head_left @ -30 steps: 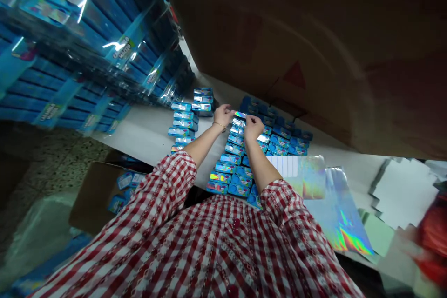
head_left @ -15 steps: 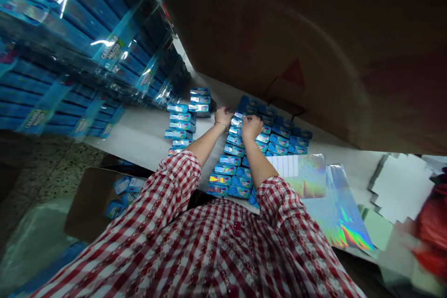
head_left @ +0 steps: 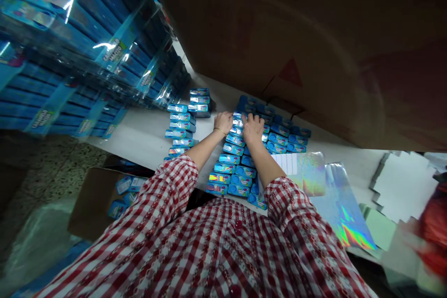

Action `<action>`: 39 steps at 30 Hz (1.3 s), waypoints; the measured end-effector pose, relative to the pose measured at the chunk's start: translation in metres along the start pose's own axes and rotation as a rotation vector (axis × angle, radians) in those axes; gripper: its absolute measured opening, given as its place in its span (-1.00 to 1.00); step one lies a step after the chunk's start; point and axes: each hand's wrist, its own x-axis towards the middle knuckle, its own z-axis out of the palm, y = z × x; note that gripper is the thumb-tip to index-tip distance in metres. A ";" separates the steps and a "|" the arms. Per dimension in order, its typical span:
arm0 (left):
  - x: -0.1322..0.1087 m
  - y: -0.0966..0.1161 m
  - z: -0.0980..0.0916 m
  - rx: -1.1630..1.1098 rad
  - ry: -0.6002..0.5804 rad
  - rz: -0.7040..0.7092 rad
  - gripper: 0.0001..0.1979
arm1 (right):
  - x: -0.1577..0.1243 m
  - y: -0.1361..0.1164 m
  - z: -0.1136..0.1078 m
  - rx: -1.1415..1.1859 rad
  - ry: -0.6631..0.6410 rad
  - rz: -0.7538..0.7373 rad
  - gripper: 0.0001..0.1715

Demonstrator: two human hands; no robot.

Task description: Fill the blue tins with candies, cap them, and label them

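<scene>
Several small blue boxes (head_left: 230, 163) lie in rows on a white table (head_left: 139, 132) in front of me. My left hand (head_left: 223, 122) and my right hand (head_left: 253, 129) rest side by side on the far end of the nearest row. Both press their fingers down flat on the top of the far box (head_left: 238, 118) there. Neither hand holds anything that I can see. More blue boxes (head_left: 284, 137) fill the rows to the right of my hands. My sleeves are red and white check.
Another stack of blue boxes (head_left: 181, 123) lies left. Holographic sheets (head_left: 344, 214) and a partly peeled sticker sheet (head_left: 300, 170) lie right, white card cutouts (head_left: 401, 186) beyond. A big brown carton (head_left: 296, 32) looms overhead; shrink-wrapped blue packs (head_left: 70, 56) stand left. A cardboard box (head_left: 94, 195) sits below the table.
A second ago both hands held a small holographic sticker above the far box. They have come down onto the box and now lie flat on it.
</scene>
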 end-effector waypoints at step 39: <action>-0.095 0.133 0.089 -0.232 -0.346 0.239 -0.82 | -0.162 0.153 -0.114 0.729 0.394 0.125 -0.84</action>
